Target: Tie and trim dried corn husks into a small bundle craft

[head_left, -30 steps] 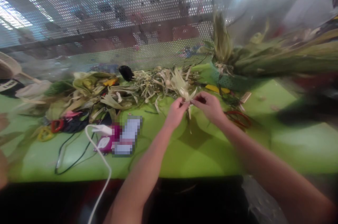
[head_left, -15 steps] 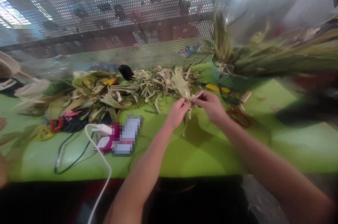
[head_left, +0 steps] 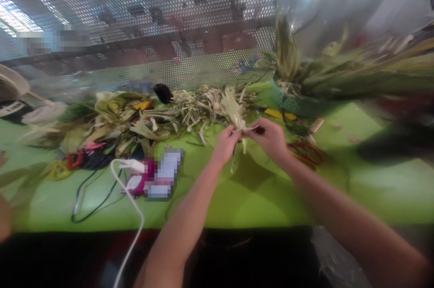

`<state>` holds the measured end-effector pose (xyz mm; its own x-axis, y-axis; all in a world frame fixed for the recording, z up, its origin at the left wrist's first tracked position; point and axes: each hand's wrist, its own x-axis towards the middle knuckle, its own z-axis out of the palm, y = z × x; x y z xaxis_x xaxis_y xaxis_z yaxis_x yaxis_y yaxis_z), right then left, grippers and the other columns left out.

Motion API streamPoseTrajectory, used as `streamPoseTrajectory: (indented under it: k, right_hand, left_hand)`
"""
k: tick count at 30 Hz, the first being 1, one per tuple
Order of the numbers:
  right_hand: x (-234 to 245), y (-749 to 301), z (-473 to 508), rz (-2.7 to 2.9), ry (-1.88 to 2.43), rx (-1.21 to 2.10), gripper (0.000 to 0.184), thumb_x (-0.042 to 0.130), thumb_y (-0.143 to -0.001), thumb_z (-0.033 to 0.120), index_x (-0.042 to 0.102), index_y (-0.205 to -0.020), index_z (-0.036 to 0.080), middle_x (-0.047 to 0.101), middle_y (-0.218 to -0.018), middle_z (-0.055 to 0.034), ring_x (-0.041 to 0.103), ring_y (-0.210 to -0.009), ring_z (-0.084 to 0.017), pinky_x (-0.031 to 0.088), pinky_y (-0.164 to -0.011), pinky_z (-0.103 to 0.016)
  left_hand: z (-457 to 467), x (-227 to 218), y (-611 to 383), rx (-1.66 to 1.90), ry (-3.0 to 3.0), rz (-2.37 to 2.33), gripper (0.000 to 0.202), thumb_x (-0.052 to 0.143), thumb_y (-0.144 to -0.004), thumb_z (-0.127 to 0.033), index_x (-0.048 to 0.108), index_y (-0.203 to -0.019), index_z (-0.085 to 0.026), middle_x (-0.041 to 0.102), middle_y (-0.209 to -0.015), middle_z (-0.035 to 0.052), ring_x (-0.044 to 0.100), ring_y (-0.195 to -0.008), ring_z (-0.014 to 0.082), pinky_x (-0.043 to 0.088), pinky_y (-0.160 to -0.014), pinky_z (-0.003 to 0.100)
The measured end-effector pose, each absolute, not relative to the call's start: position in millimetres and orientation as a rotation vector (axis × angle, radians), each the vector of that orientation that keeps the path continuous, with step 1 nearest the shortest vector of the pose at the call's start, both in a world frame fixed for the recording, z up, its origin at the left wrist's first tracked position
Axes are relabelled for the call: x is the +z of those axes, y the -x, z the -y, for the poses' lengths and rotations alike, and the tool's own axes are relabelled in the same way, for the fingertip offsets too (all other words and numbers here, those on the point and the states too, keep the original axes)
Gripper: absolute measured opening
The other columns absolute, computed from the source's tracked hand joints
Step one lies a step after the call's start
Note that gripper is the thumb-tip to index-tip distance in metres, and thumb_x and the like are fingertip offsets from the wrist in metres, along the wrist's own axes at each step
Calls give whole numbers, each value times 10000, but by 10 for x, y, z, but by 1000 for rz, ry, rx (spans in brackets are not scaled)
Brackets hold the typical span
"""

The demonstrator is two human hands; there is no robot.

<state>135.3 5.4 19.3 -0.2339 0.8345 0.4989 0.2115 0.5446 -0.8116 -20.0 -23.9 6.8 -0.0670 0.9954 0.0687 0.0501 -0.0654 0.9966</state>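
Observation:
Pale corn husks [head_left: 233, 106], gathered at their lower end, are held above the green table [head_left: 257, 206]. My left hand [head_left: 225, 143] is closed in a pinch on the gathered end, and a thin strip dangles below it. Close by on the right, my right hand [head_left: 270, 138] pinches a narrow husk strip [head_left: 251, 129] that leads to the same bundle. The fingertips of both hands nearly meet, and the exact grip between them is partly hidden. Behind the hands lies a heap of dry husks [head_left: 190, 107].
Red-handled scissors [head_left: 307, 153] lie right of my right hand, near a yellow tool [head_left: 276, 114]. A green basket [head_left: 298, 102] with long husks stands behind. To the left are a blurred-out phone [head_left: 165, 174], a magenta pouch [head_left: 137, 183] and a white cable [head_left: 135, 209].
My right hand has shifted slightly right, drawing the husk strip out from the bundle. My left hand stays on the gathered end, and the dangling strip has swung slightly left.

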Motion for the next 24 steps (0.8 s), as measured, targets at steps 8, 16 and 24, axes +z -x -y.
streamPoseTrajectory:
  k: [8, 16, 24]
  right_hand:
    - [233, -1416, -70, 2069, 812, 383, 100, 653, -867, 231, 679, -783, 184, 669, -761, -43, 593, -704, -170, 425, -633, -278]
    - [247, -1405, -79, 1963, 865, 646, 39, 679, -812, 209, 650, -791, 194, 657, -778, -25, 590, -719, -163, 448, -665, -287]
    - [257, -1402, -136, 1617, 960, 1070, 404, 846, -620, 409, 525, -755, 204, 541, -686, 31, 484, -610, -115, 399, -549, -257]
  left_hand:
    - [325, 191, 195, 1110, -1651, -1545, 119, 550, -844, -291, 561, -800, -181, 543, -697, -23, 482, -669, 127, 340, -628, 255]
    - [326, 162, 164, 1064, -1807, -1471, 65, 559, -821, -239, 535, -802, -181, 533, -709, -21, 482, -668, 120, 353, -630, 251]
    - [336, 142, 148, 1074, -1803, -1423, 198, 578, -852, -346, 528, -760, -178, 520, -684, -20, 469, -631, 108, 349, -602, 244]
